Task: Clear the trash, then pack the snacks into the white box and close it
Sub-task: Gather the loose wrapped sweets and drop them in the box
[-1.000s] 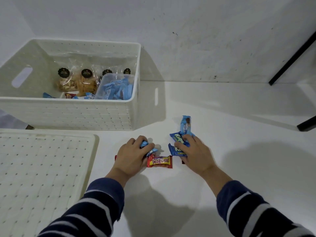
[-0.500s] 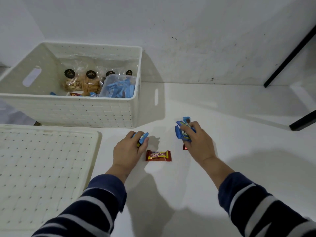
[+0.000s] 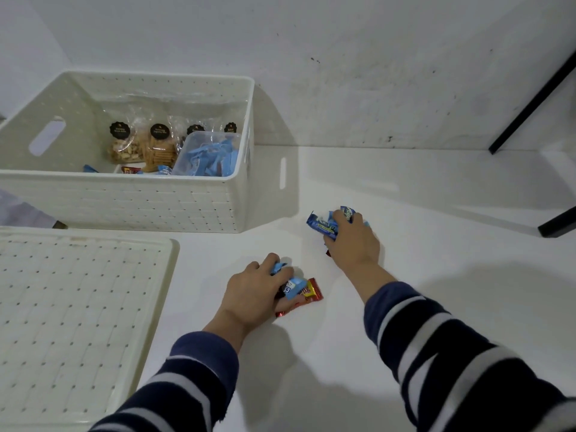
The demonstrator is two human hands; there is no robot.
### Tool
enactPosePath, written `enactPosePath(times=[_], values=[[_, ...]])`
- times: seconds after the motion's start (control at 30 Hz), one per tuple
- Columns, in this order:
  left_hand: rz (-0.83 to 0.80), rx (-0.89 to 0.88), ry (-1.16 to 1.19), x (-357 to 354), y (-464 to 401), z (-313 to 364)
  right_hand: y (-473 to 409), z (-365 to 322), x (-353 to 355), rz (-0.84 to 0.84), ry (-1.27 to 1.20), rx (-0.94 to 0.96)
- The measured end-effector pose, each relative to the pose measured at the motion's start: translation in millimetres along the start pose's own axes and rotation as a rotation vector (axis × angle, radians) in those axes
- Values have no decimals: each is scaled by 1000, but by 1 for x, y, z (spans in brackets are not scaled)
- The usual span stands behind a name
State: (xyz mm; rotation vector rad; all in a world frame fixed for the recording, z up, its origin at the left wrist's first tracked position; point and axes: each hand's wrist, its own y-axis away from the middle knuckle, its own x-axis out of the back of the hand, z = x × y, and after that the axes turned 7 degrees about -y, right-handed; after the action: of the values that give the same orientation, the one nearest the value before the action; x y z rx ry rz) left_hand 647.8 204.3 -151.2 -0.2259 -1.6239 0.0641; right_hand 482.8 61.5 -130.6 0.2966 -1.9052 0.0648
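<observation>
My left hand (image 3: 255, 291) lies on the white table, closed on small light-blue snack packets (image 3: 291, 283) and pinching a red Beng-Beng bar (image 3: 307, 296) under its fingers. To the right and farther back, my right hand (image 3: 352, 241) grips several dark-blue snack wrappers (image 3: 324, 226); a dark red bit shows under its palm. The white box (image 3: 149, 204) stands open at the back left, holding clear bags of nuts and crackers (image 3: 140, 148), a clear tub of blue packets (image 3: 208, 157) and a few loose snacks.
The box's perforated white lid (image 3: 71, 307) lies flat at the front left, beside my left arm. A white wall rises behind the table. Black frame legs (image 3: 530, 98) slant down at the far right.
My left hand moved right onto the red Beng-Beng bar and now pinches it along with the blue packets. My right hand, still gripping the blue wrappers, stayed near the same spot.
</observation>
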Motion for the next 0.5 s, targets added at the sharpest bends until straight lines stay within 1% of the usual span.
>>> enactPosePath(times=[0.13, 0.23, 0.37, 0.43, 0.5], values=[[-55, -64, 55, 1, 3, 3, 1, -2, -3, -67, -13, 41], [-94, -48, 131, 6, 0, 7, 13, 2, -4, -90, -17, 90], [-151, 40, 186, 13, -1, 16, 30, 9, -4, -92, -46, 113], [-229, 151, 235, 14, 0, 21, 36, 13, -2, -114, -77, 113], [-246, 240, 282, 16, 2, 24, 42, 17, 1, -124, -102, 109]])
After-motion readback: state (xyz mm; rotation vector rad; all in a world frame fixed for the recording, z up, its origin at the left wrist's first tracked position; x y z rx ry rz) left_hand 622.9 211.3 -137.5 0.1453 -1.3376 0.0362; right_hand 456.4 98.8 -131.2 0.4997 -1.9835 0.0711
